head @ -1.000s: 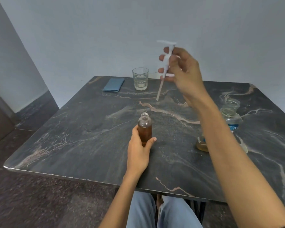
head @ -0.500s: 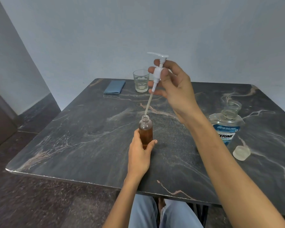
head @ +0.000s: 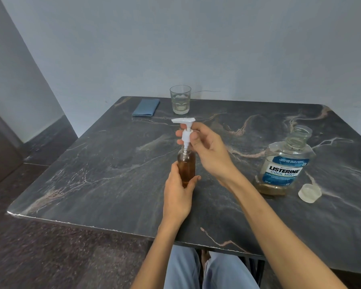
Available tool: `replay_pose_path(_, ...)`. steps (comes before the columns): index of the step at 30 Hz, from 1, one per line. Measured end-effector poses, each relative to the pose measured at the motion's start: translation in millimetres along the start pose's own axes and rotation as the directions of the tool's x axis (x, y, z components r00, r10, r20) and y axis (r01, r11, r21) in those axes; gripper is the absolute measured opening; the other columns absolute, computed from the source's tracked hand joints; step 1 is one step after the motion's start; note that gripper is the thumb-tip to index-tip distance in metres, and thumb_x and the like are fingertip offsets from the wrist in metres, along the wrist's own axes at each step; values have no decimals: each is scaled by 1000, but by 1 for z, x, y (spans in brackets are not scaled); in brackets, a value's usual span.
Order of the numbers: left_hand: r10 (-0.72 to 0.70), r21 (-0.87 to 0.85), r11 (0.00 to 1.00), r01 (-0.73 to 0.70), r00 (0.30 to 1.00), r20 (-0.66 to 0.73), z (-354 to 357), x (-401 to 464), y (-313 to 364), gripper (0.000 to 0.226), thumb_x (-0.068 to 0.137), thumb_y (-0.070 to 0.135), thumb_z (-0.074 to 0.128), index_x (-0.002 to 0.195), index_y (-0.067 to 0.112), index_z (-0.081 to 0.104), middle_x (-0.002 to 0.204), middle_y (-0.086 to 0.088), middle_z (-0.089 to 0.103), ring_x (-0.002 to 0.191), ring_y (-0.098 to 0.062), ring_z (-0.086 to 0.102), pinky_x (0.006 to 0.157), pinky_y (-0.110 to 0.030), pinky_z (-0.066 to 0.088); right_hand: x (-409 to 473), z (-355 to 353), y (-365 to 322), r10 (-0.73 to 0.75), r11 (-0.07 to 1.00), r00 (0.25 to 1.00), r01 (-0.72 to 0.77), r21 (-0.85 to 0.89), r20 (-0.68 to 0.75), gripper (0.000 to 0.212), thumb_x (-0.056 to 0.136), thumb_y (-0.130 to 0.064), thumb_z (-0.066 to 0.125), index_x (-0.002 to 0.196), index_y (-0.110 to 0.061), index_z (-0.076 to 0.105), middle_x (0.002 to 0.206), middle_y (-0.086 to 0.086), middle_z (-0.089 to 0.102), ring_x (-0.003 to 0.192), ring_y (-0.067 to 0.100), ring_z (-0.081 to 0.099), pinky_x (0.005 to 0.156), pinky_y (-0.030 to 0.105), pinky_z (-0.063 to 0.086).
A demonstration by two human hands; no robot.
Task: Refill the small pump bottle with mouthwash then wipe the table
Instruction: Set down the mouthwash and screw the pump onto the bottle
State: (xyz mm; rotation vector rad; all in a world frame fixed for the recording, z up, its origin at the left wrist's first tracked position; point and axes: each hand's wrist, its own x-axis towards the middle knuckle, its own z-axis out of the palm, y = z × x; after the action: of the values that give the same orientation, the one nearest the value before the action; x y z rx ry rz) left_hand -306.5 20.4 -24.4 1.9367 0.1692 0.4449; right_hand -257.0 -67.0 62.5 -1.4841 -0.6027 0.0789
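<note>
Two hands: left hand [head: 178, 192] grips small pump bottle [head: 186, 165], amber-filled, table [head: 92, 176] centre; right hand [head: 206, 151] pinches pump head [head: 186, 132] in its neck.
Mouthwash bottle [head: 283, 163]: 3 o'clock, uncapped, nearly empty.
Glass [head: 180, 99]: 12 o'clock, far edge.

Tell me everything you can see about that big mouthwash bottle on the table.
The mouthwash bottle is clear plastic with a blue and white Listerine Cool Mint label. It stands upright on the dark marble table, to the right of the right hand, untouched. Its neck is open; its clear cap lies beside it. Only a shallow layer of amber liquid remains at the bottom.
</note>
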Motion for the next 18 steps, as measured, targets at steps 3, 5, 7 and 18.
replay_pose_path(3, -3, 6, 1000, 3, 1000, 4, 0, 0, 1, 48, 85, 24, 67, 127, 17, 44, 115, -1, 60, 103, -18, 58, 89, -37, 48, -1, 0, 2, -6, 1000, 1000, 5, 7, 12, 28, 97, -11, 39, 122, -3, 49, 105, 1, 64, 89, 5, 66, 81, 18, 49)
replay_pose_path(5, -9, 6, 1000, 9, 1000, 6, 0, 0, 2, 48, 85, 25, 67, 126, 17, 44, 114, -2, 60, 103, -20, 58, 89, -39, 49, 0, -1, 3, -8, 1000, 1000, 9, -1, 22, 28, 98, -11, 38, 122, -4, 49, 105, 0, 64, 89, 3, 65, 80, 17, 49)
replay_pose_path(7, -11, 5, 1000, 11, 1000, 6, -1, 0, 2, 48, 85, 25, 67, 126, 17, 44, 113, -1, 60, 101, -19, 58, 88, -38, 49, 0, -1, 3, -12, 1000, 999, 13, -20, 36, 26, 98, -10, 38, 120, -6, 50, 104, -2, 64, 90, 3, 65, 80, 16, 48)
replay_pose_path(18, -9, 3, 1000, 9, 1000, 3, -1, -1, 4, 50, 85, 23, 67, 129, 16, 43, 120, -1, 59, 109, -18, 56, 94, -45, 47, -3, -2, 12, 13, 999, 997, -10, -45, 73, 24, 98, -7, 38, 118, -10, 51, 106, -3, 65, 105, 4, 60, 93, 18, 44)
